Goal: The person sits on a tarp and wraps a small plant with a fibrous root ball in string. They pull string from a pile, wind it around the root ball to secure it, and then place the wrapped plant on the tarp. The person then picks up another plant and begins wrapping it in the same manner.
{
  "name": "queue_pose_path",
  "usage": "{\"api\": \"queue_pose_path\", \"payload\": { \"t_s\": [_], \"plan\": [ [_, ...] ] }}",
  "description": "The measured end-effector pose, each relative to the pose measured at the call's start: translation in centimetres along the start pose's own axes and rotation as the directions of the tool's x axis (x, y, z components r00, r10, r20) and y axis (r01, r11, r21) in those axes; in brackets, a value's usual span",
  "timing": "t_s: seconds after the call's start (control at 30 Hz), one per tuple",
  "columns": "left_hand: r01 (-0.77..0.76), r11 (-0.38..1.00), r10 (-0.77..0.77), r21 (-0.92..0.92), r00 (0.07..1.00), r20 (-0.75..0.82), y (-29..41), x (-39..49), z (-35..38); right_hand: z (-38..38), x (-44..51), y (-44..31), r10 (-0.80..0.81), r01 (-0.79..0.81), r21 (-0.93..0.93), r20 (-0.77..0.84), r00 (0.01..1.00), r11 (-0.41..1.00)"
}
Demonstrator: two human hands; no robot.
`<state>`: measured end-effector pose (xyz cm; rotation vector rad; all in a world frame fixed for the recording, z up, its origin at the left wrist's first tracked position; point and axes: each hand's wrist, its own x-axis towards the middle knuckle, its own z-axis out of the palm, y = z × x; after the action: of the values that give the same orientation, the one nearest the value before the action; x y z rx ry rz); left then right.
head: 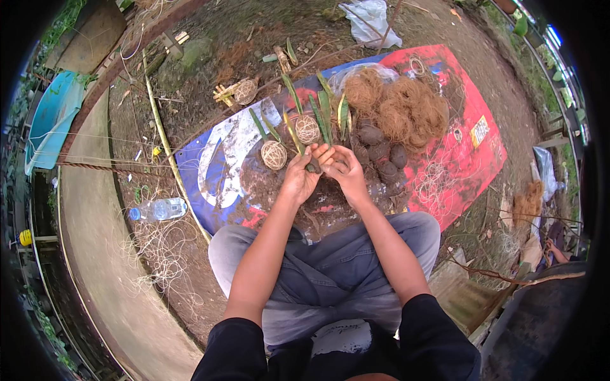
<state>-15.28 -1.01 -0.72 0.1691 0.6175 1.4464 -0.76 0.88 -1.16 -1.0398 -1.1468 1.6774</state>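
Note:
My left hand (302, 177) and my right hand (346, 170) meet over the ground sheet, fingertips close together. A yellow-edged snake plant leaf (291, 131) runs down to my left hand, and its dark green lower end shows between thumb and fingers. My right thumb and fingers are bent in a pinch; whatever lies between them is too small to make out. Just beyond are more leaf pieces (320, 116) and two balls wound with pale string, one left (274, 155) and one farther off (307, 129). Dark brown round balls (378, 150) lie right of my right hand.
A printed sheet (476, 164) bears brown fibre clumps (413, 112) and loose string (436, 183). Left lie a plastic bottle (158, 209) and tangled string (164, 264). Another string ball (246, 92) sits beyond the sheet. A rusty bar (138, 43) crosses the upper left.

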Motion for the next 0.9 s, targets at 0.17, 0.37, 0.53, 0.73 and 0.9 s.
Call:
{"api": "queue_pose_path", "payload": {
  "t_s": [0.17,0.37,0.53,0.73,0.9],
  "plan": [
    [-0.115,0.941,0.139,0.319,0.989,-0.051,-0.7,-0.2,0.3,0.9,-1.3,0.2,0.103,-0.106,0.043,0.065,0.993,0.993],
    [-0.047,0.8,0.086,0.598,0.996,-0.038,-2.4,-0.1,-0.2,1.0,-1.6,2.2,-0.003,-0.005,-0.102,-0.086,0.996,0.995],
    [-0.184,0.416,0.345,0.891,0.938,0.033,-4.2,-0.4,-0.5,0.4,-1.5,4.1,-0.091,0.067,-0.186,-0.126,0.988,0.98],
    [-0.133,0.506,0.336,0.852,0.94,-0.053,-3.9,-0.9,-0.1,1.2,-2.1,1.8,-0.272,0.21,-0.576,-0.022,0.962,0.79],
    [-0.033,0.646,0.211,0.762,0.968,-0.138,-3.4,-0.1,-0.8,0.4,-1.3,1.8,-0.27,0.252,-0.572,0.056,0.961,0.78]
  ]
}}
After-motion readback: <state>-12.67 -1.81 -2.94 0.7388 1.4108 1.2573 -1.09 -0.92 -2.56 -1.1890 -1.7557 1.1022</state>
